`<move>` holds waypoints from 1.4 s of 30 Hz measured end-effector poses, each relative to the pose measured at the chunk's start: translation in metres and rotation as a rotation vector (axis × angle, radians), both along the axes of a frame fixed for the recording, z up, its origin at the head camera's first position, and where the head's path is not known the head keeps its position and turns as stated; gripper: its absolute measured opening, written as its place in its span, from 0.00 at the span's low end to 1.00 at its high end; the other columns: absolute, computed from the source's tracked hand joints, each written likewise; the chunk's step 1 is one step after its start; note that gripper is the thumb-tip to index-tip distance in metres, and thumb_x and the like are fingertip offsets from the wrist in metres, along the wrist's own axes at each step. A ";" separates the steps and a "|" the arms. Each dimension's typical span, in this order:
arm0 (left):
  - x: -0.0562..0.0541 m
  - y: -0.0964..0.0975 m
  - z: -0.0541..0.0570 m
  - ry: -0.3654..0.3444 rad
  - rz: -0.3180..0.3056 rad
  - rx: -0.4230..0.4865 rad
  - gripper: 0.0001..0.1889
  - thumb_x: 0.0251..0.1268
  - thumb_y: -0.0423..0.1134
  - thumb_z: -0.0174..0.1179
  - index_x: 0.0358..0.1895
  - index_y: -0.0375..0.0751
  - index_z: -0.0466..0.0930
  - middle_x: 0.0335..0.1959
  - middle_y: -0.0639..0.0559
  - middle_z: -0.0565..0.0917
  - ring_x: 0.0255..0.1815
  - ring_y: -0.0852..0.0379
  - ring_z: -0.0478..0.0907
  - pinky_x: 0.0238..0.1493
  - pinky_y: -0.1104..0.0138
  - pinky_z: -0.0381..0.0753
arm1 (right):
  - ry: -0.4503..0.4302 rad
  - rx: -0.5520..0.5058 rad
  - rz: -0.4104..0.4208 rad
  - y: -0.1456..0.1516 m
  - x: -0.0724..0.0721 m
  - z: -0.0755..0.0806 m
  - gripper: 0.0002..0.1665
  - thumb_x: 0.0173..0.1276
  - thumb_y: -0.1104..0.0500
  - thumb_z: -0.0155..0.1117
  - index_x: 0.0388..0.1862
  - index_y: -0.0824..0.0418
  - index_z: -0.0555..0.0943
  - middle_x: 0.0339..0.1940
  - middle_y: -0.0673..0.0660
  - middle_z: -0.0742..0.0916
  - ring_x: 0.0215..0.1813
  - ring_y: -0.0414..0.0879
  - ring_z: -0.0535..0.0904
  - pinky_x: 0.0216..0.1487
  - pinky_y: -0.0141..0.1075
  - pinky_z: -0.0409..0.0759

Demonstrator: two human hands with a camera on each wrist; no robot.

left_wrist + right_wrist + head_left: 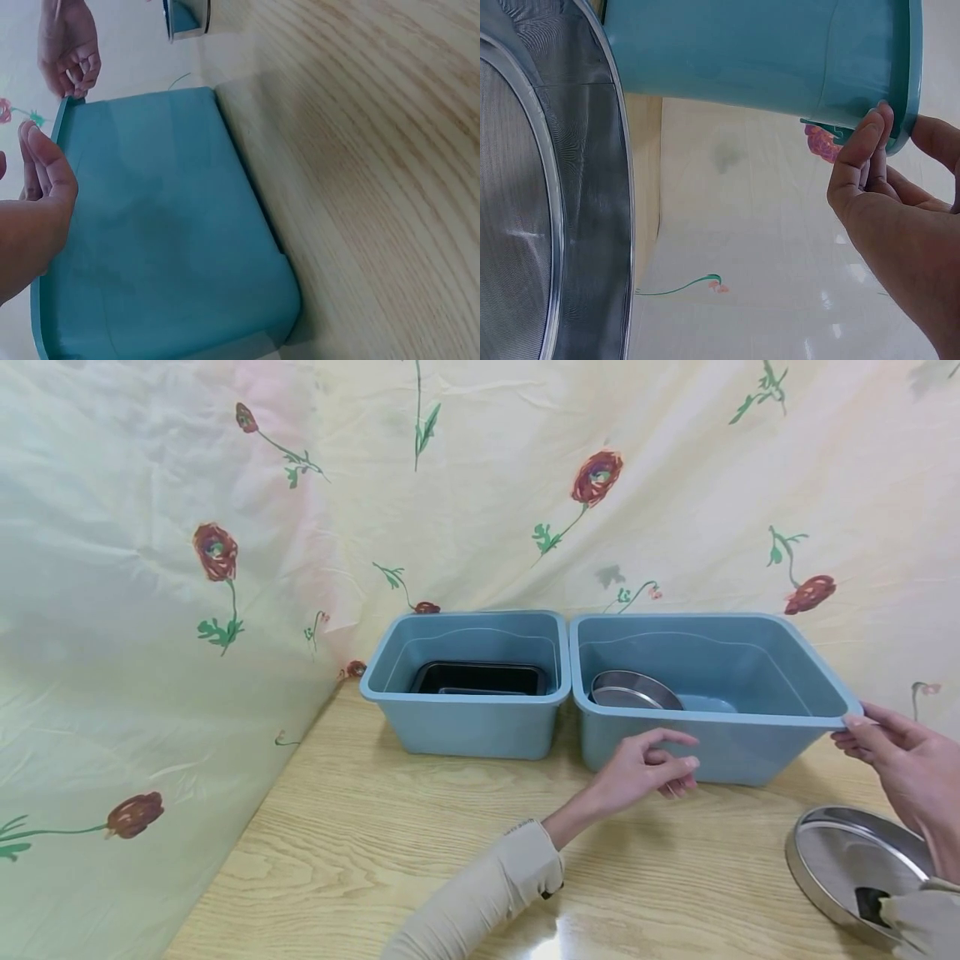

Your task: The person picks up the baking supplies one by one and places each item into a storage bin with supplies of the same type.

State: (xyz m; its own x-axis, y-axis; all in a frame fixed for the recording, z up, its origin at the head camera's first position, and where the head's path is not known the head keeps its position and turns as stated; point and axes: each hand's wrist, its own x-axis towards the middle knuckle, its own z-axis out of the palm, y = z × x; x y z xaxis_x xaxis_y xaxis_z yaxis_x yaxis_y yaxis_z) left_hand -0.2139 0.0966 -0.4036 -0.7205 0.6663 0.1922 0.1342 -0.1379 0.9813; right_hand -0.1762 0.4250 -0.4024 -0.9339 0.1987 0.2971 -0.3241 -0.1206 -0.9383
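My right hand (911,768) pinches the front right corner of the right blue plastic bin (757,752) at its rim. In the right wrist view, the thumb and fingers (862,154) sit on either side of that rim. The left hand (651,766) hovers before the bin's front wall, its fingers loosely bent around nothing. A round metal pan (630,693) leans inside this bin at its left end. On the table below my right wrist lies a larger round metal pan (832,852), partly covered by the sleeve.
Close beside it on the left stands a second blue bin (472,727), with black rectangular pans (487,675) inside. Both bins rest on a wood-grain table (337,843). A flower-printed cloth (465,510) hangs behind and along the left side.
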 end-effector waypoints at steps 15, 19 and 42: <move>0.009 0.016 -0.013 -0.048 0.029 -0.076 0.19 0.77 0.34 0.61 0.66 0.34 0.76 0.32 0.45 0.89 0.27 0.64 0.83 0.37 0.68 0.87 | -0.024 0.027 -0.035 -0.004 0.002 0.003 0.21 0.80 0.70 0.56 0.48 0.43 0.86 0.32 0.46 0.90 0.32 0.34 0.85 0.36 0.19 0.79; 0.011 0.020 -0.017 -0.064 0.050 -0.087 0.18 0.76 0.33 0.62 0.65 0.34 0.77 0.31 0.47 0.89 0.26 0.64 0.83 0.36 0.67 0.87 | -0.023 0.045 -0.044 -0.006 0.003 0.004 0.20 0.80 0.69 0.55 0.49 0.43 0.85 0.32 0.46 0.89 0.32 0.33 0.84 0.36 0.19 0.78; 0.019 0.040 -0.034 -0.081 0.060 -0.166 0.18 0.76 0.33 0.62 0.65 0.40 0.77 0.30 0.56 0.88 0.25 0.65 0.83 0.35 0.67 0.88 | 0.014 -0.018 0.004 -0.002 0.000 0.002 0.20 0.80 0.71 0.54 0.50 0.48 0.86 0.31 0.49 0.90 0.32 0.36 0.85 0.36 0.20 0.79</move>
